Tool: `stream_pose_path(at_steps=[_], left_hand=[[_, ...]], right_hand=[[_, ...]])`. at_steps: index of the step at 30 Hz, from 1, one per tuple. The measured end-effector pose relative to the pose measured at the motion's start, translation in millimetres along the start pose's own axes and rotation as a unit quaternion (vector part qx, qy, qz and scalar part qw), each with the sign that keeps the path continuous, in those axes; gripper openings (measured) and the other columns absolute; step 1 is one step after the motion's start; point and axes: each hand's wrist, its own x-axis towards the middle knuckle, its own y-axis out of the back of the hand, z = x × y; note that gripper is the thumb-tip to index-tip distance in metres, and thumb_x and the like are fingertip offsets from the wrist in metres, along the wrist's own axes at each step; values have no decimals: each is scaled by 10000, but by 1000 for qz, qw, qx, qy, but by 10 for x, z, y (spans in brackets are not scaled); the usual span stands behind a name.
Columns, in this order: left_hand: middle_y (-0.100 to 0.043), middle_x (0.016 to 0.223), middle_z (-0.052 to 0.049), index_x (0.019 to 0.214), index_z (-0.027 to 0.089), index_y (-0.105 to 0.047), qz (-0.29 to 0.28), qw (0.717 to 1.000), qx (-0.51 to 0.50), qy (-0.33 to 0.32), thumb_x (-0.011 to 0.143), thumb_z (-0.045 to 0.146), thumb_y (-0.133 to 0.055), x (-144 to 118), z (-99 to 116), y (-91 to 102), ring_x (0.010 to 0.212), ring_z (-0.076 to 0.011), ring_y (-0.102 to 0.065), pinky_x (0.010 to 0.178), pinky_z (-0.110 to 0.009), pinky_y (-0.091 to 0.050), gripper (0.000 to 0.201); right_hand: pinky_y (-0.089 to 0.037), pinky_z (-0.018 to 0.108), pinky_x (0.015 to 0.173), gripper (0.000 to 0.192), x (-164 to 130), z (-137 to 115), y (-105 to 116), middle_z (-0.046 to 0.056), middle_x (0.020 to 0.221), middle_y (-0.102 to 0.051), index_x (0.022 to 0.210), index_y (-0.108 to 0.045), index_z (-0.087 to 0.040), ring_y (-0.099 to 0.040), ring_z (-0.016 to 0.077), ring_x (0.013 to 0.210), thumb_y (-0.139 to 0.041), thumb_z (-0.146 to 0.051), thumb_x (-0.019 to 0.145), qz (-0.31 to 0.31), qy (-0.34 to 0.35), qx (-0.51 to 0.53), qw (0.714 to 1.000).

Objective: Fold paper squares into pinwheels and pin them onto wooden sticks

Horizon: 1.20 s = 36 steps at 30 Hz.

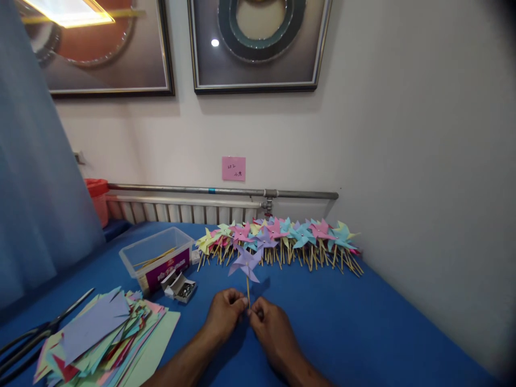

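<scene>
A purple paper pinwheel [246,263] on a thin wooden stick stands nearly upright in front of me, its blades toward the far side. My left hand [226,312] is closed, thumb and forefinger pinching the lower part of the stick. Just to the right, my right hand [271,325] is closed in a pinch at the stick's bottom end. Beyond the hands lies a long heap of finished-looking pinwheels [282,234] in pink, yellow, blue and purple, with their sticks pointing toward me.
Left of my hands are a small open box of metal pins [186,290], a clear plastic tub [129,263] holding sticks, a pile of coloured paper [97,333] and black-handled scissors [50,325]. The blue table [363,333] meets the wall at right. A blue curtain [36,161] hangs left.
</scene>
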Motion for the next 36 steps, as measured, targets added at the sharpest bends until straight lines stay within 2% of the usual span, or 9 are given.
stream_pose_path(at_steps=[3, 6, 9, 12, 17, 23, 31, 36], left_hand=[[-463, 471, 55, 617, 186, -569, 7, 1000, 21, -18, 658, 466, -732, 13, -49, 16, 451, -107, -402, 484, -250, -273, 327], [-478, 512, 47, 642, 174, -597, -4, 998, 58, -36, 711, 395, -703, 19, -96, 22, 495, -110, -417, 523, -249, -296, 255], [-490, 556, 38, 667, 166, -614, -21, 994, 95, -46, 751, 310, -646, 8, -112, 16, 539, -113, -419, 557, -249, -308, 170], [-506, 580, 31, 698, 163, -627, -39, 988, 139, -53, 777, 262, -594, -16, -92, 9, 569, -121, -431, 572, -255, -304, 131], [-548, 622, 21, 723, 162, -643, -49, 975, 208, -59, 788, 253, -566, -52, -52, 9, 618, -138, -476, 597, -266, -304, 135], [-579, 660, 8, 733, 169, -649, -63, 967, 237, -73, 809, 273, -548, -91, -8, 11, 648, -148, -497, 622, -268, -313, 163], [-635, 731, -12, 744, 174, -663, -68, 957, 270, -85, 819, 258, -549, -114, 14, 5, 701, -159, -543, 658, -270, -328, 161], [-647, 726, -8, 748, 174, -662, -72, 956, 273, -76, 827, 238, -547, -108, 17, 9, 704, -156, -561, 651, -264, -335, 153]], right_hand=[[-313, 267, 596, 185, 125, 104, 152, 14, 655, -684, 723, -615, -217, -608, 175, 623, -561, -276, 891, 34, -10, -14, 999], [-332, 262, 619, 209, 368, 265, 444, 27, 691, -703, 760, -654, -210, -629, 178, 654, -552, -292, 922, 78, -6, -62, 995], [-345, 255, 633, 232, 655, 446, 748, 49, 752, -733, 816, -685, -193, -655, 185, 709, -520, -284, 952, 120, -51, -150, 980], [-351, 265, 655, 257, 899, 607, 919, 94, 839, -754, 865, -700, -172, -676, 212, 785, -494, -281, 973, 140, -73, -179, 971], [-341, 277, 665, 263, 1148, 781, 924, 115, 882, -763, 892, -715, -174, -688, 228, 843, -499, -292, 985, 149, -103, -216, 959], [-339, 287, 658, 278, 1257, 851, 872, 117, 930, -771, 954, -720, -188, -698, 232, 879, -481, -323, 1000, 145, -130, -244, 950], [-348, 294, 659, 254, 1276, 869, 837, 135, 952, -767, 964, -709, -183, -698, 236, 882, -501, -325, 994, 149, -127, -254, 947], [-358, 291, 660, 267, 1107, 772, 835, 129, 915, -749, 929, -670, -180, -679, 230, 842, -450, -310, 1003, 174, -89, -235, 952]])
